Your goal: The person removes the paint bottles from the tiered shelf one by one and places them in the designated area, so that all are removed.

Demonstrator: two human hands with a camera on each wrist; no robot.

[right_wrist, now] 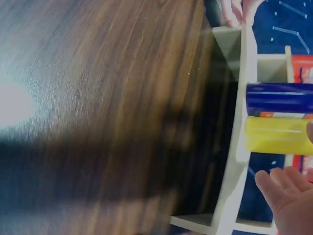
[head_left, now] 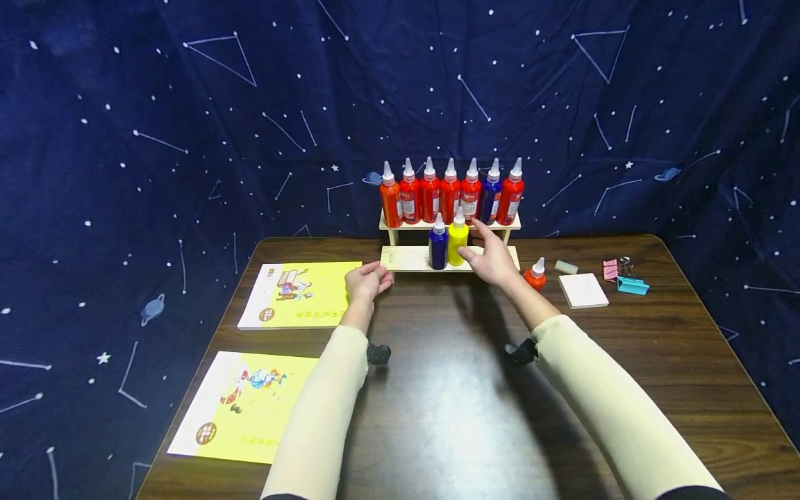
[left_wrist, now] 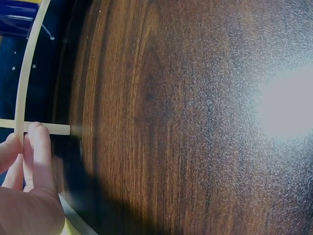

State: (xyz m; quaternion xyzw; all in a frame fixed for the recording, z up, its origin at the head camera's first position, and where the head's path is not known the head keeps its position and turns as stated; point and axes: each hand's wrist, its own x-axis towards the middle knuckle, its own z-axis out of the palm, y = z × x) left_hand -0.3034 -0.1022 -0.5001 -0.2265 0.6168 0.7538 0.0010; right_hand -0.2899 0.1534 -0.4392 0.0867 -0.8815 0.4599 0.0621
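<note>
A two-tier wooden shelf rack [head_left: 407,258] stands at the back of the table. My left hand [head_left: 367,281] pinches the left end of its lower board, thumb on one side and fingers on the other in the left wrist view. On that board a dark blue squeeze bottle [head_left: 438,248] and a yellow squeeze bottle [head_left: 458,244] stand upright side by side, with white pointed caps. My right hand [head_left: 492,259] is at the yellow bottle's right side, its thumb overlapping the bottle. In the right wrist view its other fingers [right_wrist: 279,186] extend loosely, apart from the bottle.
Several red squeeze bottles [head_left: 430,198] and one blue bottle [head_left: 491,194] line the upper board. Right of the rack are another red bottle [head_left: 535,276], an eraser [head_left: 566,267], a white pad [head_left: 583,290] and binder clips [head_left: 632,285]. Two yellow books [head_left: 312,295] lie left.
</note>
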